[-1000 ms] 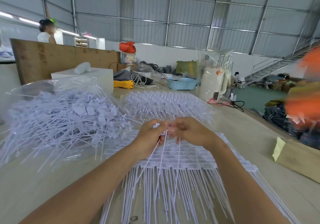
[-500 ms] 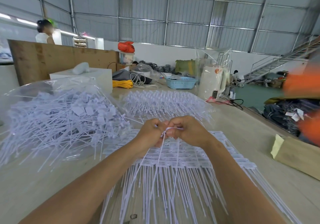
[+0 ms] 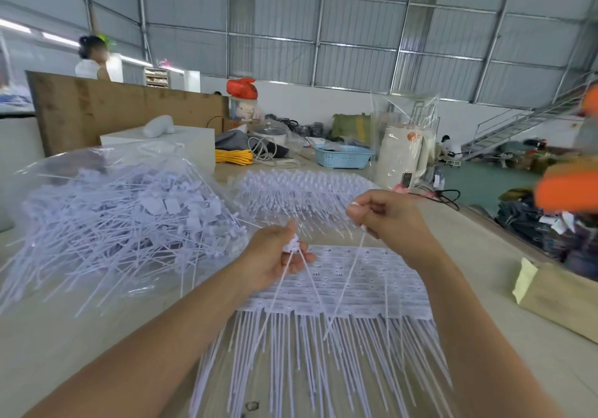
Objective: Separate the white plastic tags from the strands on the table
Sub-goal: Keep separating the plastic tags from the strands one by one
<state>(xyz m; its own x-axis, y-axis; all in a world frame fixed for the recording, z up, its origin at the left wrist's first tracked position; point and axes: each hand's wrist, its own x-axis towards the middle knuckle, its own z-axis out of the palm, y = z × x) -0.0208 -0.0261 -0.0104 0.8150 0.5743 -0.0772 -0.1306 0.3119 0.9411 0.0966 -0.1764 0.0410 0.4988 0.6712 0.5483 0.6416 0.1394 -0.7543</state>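
White thin plastic strands [image 3: 293, 275] pinched by left hand [image 3: 275, 256], right hand [image 3: 385, 220].

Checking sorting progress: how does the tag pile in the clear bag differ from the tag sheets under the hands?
The tag pile in the clear bag is loose and tangled, strands pointing every way; the tag sheets lie flat in joined rows, strands running parallel toward the person. The pile is heaped, the sheets low. Both are white plastic on the table.

Table [image 3: 81, 336]: bag of loose tags [image 3: 106, 223] at left, joined tag sheets [image 3: 339, 281] at centre, further tag pile [image 3: 301, 191] behind, basket [image 3: 343, 156] beyond.
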